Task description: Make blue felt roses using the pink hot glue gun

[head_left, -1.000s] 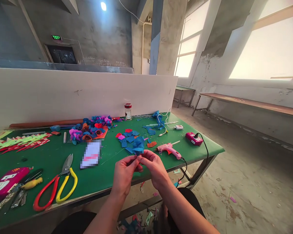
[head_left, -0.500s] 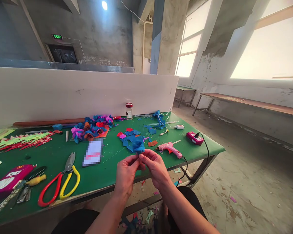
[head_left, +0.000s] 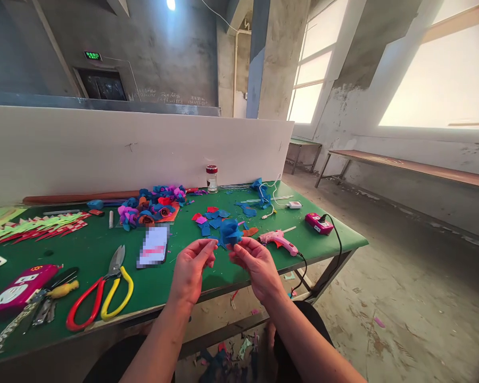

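My right hand (head_left: 252, 259) pinches a blue paper flower (head_left: 230, 232) at its base, just above the front part of the table. Beside it, a small gap away, my left hand (head_left: 195, 261) is closed with thumb and forefinger pressed together. Whatever those fingertips hold, if anything, is too small to make out. Loose blue paper petals (head_left: 215, 222) lie on the table behind the flower. A pink glue gun (head_left: 280, 241) rests to the right of my right hand.
On the green table (head_left: 183, 276) are red-and-yellow-handled shears (head_left: 114, 282), a phone (head_left: 153, 246) and a heap of finished paper flowers (head_left: 154, 205). A lidded jar (head_left: 212, 180) stands by the white partition (head_left: 143, 154). A magenta power strip (head_left: 318, 223) sits at the right edge.
My left hand has come away from the flower and moved left. The flower stays in my right hand, now raised slightly and tilted a little.
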`<action>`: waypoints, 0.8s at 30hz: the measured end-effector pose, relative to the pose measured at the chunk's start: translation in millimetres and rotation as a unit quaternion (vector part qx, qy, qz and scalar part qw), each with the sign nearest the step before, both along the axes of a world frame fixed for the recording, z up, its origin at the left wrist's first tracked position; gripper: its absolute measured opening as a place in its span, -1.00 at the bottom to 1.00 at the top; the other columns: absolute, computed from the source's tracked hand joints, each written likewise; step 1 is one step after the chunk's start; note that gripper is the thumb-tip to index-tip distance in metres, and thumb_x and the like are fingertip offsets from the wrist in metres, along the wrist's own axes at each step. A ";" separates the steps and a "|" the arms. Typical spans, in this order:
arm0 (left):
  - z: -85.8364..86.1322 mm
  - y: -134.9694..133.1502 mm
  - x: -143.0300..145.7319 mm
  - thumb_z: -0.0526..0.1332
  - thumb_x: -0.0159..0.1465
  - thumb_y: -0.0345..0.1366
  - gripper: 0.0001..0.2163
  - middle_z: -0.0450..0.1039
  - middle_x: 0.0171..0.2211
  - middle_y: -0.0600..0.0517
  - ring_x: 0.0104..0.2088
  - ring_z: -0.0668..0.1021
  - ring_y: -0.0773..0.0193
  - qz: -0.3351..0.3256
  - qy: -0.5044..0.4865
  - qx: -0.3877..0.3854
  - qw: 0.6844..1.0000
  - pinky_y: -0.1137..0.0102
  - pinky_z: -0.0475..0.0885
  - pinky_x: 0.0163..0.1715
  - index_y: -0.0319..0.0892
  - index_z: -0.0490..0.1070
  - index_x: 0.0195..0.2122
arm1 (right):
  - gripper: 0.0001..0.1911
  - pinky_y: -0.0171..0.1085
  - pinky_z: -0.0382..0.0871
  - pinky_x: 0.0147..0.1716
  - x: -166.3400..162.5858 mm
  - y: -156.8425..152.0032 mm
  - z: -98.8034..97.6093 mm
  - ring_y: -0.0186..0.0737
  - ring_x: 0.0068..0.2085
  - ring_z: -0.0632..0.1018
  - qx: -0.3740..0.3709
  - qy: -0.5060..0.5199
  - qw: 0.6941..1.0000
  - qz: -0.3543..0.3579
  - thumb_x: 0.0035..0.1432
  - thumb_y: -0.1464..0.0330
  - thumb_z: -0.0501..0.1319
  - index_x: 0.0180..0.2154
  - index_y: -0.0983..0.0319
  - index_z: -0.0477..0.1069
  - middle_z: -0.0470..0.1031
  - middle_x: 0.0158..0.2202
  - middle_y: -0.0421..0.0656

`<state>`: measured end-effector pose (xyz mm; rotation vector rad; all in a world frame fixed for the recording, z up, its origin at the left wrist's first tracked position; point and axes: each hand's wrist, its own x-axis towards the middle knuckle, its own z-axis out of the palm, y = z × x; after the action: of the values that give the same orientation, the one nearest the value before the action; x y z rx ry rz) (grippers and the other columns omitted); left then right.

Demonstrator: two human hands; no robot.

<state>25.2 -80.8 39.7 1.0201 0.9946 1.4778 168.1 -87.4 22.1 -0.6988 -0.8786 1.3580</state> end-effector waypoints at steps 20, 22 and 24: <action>-6.9 -1.4 10.9 0.50 -0.22 -0.24 -0.74 0.44 -0.57 0.08 -0.56 0.37 0.43 0.006 -0.046 -0.027 0.999 0.49 0.29 -0.52 -0.23 0.55 -0.52 | -0.71 -0.39 0.12 -0.53 -8.4 -2.6 -1.0 -0.45 -0.52 0.26 0.016 0.014 0.999 0.030 -0.06 0.26 0.41 -0.27 0.26 0.53 0.41 -0.47 -0.25; -8.0 -1.5 11.7 0.49 -0.20 -0.24 -0.75 0.43 -0.57 0.09 -0.56 0.37 0.43 0.009 -0.040 -0.021 0.999 0.49 0.28 -0.52 -0.23 0.55 -0.51 | -0.72 -0.40 0.13 -0.53 -7.8 -1.7 -2.2 -0.46 -0.52 0.27 0.020 0.011 0.999 0.027 -0.06 0.26 0.41 -0.28 0.25 0.52 0.42 -0.46 -0.25; -8.5 -1.9 11.4 0.49 -0.18 -0.26 -0.77 0.43 -0.58 0.10 -0.55 0.36 0.43 0.009 -0.032 -0.012 0.999 0.50 0.28 -0.51 -0.22 0.55 -0.52 | -0.73 -0.40 0.14 -0.53 -7.1 -1.2 -3.0 -0.46 -0.52 0.28 0.025 0.012 0.999 0.023 -0.06 0.26 0.41 -0.29 0.24 0.51 0.42 -0.45 -0.25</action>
<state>36.6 -82.7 31.2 0.9434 0.9765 1.4992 161.0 -88.6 19.1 -0.6262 -0.9103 1.3780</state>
